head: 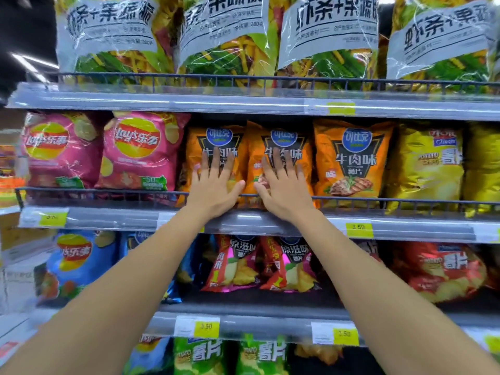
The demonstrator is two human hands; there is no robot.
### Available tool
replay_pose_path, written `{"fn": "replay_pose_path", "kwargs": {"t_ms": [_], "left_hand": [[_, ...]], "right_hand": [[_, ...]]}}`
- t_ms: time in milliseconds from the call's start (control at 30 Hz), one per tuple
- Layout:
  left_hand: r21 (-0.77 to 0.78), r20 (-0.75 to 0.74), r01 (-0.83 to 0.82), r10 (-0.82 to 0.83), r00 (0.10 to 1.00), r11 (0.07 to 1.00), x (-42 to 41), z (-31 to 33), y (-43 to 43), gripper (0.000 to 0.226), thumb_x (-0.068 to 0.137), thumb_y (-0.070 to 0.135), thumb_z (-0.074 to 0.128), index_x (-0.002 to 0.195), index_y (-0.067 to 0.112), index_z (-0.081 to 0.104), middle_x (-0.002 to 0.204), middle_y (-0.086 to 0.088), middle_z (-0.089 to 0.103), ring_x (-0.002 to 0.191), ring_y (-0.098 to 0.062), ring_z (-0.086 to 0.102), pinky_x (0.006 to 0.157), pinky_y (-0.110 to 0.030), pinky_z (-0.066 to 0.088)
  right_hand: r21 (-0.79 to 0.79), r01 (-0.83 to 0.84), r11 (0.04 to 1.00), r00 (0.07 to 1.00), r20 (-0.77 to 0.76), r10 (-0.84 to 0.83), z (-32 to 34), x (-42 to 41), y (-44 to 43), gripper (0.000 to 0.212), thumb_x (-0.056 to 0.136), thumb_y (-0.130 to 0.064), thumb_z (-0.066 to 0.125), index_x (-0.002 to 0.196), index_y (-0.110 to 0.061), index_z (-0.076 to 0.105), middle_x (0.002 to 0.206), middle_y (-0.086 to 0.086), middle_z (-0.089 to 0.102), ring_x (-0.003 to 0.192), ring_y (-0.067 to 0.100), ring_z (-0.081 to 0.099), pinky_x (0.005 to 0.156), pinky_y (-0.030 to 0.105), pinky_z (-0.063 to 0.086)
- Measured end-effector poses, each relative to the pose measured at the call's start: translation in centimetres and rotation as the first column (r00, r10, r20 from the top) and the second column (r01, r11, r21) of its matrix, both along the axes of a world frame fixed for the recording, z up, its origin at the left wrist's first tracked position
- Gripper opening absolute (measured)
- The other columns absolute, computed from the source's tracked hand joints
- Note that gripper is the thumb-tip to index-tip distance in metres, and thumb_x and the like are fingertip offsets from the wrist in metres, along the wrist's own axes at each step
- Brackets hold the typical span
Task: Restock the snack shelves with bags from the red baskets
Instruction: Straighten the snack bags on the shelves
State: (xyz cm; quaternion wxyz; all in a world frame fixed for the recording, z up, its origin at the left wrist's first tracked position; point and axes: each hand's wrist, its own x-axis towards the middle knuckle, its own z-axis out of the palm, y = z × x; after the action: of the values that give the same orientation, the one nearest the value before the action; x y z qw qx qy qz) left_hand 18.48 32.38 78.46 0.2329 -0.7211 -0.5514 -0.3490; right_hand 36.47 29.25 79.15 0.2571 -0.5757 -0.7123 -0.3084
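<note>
- Head view: a black wire rail (405, 203) runs along the front of the middle shelf.
- The left hand (213, 185) reaches over the rail and lies flat on the first orange bag (216, 136), which stands just behind the rail. Its fingers are straight and spread apart.
- The right hand (285, 188) lies flat on the second orange bag (284, 136), also just behind the rail. Its fingers are straight and apart too.
- The two thumbs sit near each other, just above the rail.
- A third orange bag (351, 163) stands behind the rail with no hand on it.
- Pink bags (140, 150) stand behind the rail's left end, and a yellow bag (424, 169) behind its right end.
- Big clear bags (327, 36) sit high above the rail.
- Red bags (232, 263) and a blue bag (78, 261) sit below the rail.
- A yellow price tag (359, 230) hangs just under the rail.
</note>
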Motion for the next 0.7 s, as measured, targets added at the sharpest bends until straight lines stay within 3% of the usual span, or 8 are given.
{"fn": "replay_pose_path", "kwargs": {"t_ms": [100, 233, 333, 400, 533, 700], "left_hand": [[0.040, -0.065, 0.011, -0.008, 0.998, 0.999, -0.4, -0.3, 0.0, 0.071, 0.092, 0.062, 0.015, 0.153, 0.028, 0.002, 0.161, -0.006, -0.007, 0.147, -0.031, -0.007, 0.117, -0.048, 0.000], [0.192, -0.077, 0.100, -0.087, 0.993, 0.976, -0.9, -2.9, -1.0, 0.069, 0.092, 0.051, 0.016, 0.149, 0.016, 0.031, 0.157, -0.013, 0.024, 0.144, -0.034, 0.020, 0.114, -0.052, 0.015], [0.208, -0.086, 0.150, -0.135, 0.987, 0.967, -1.0, -6.5, -2.0, 0.065, 0.095, 0.045, 0.021, 0.150, 0.010, 0.025, 0.158, -0.012, 0.019, 0.146, -0.031, 0.014, 0.117, -0.045, 0.010], [0.184, -0.079, 0.160, -0.148, 0.986, 0.970, -1.0, -8.9, -2.7, 0.065, 0.095, 0.044, 0.020, 0.151, 0.011, 0.020, 0.159, -0.011, 0.012, 0.147, -0.028, 0.010, 0.117, -0.044, 0.010], [0.194, -0.197, 0.190, -0.152, 0.969, 0.962, -0.6, -13.6, -3.6, 0.063, 0.094, 0.039, 0.028, 0.149, 0.009, 0.023, 0.157, -0.015, 0.021, 0.145, -0.031, 0.016, 0.116, -0.045, 0.013], [0.104, -0.245, 0.278, -0.247, 0.938, 0.955, 0.1, -19.0, -3.5, 0.062, 0.090, 0.033, 0.036, 0.147, 0.009, 0.026, 0.155, -0.019, 0.023, 0.142, -0.034, 0.017, 0.112, -0.049, 0.027]], "right_hand": [[0.009, 0.045, 0.999, 0.998, -0.032, -0.045, -0.3, -0.5, -0.1, 0.064, 0.099, -0.054, 0.017, 0.154, -0.025, 0.000, 0.160, 0.005, -0.012, 0.147, 0.025, -0.013, 0.117, 0.048, -0.004], [0.055, 0.071, 0.996, 0.996, -0.052, -0.068, -3.0, -1.2, -1.3, 0.072, 0.091, -0.057, 0.002, 0.154, -0.022, 0.004, 0.161, 0.008, -0.004, 0.148, 0.027, -0.003, 0.118, 0.047, 0.004], [0.051, 0.054, 0.997, 0.997, -0.050, -0.051, -5.8, -1.0, -2.3, 0.070, 0.095, -0.055, 0.006, 0.154, -0.019, 0.001, 0.161, 0.008, -0.006, 0.148, 0.025, -0.006, 0.119, 0.045, 0.001], [0.027, 0.046, 0.999, 0.997, -0.063, -0.044, -7.7, -1.0, -2.9, 0.065, 0.100, -0.049, 0.019, 0.153, -0.017, 0.002, 0.161, 0.008, -0.008, 0.148, 0.026, -0.008, 0.118, 0.044, 0.000], [0.063, 0.066, 0.996, 0.997, -0.045, -0.063, -12.2, -1.2, -4.1, 0.064, 0.097, -0.041, 0.023, 0.150, -0.007, 0.023, 0.158, 0.019, 0.014, 0.146, 0.034, 0.014, 0.116, 0.050, 0.017], [0.030, 0.051, 0.998, 0.999, 0.012, -0.051, -18.6, 0.0, -4.7, 0.063, 0.093, -0.032, 0.036, 0.147, -0.003, 0.026, 0.155, 0.022, 0.020, 0.142, 0.037, 0.019, 0.113, 0.051, 0.025]]}}
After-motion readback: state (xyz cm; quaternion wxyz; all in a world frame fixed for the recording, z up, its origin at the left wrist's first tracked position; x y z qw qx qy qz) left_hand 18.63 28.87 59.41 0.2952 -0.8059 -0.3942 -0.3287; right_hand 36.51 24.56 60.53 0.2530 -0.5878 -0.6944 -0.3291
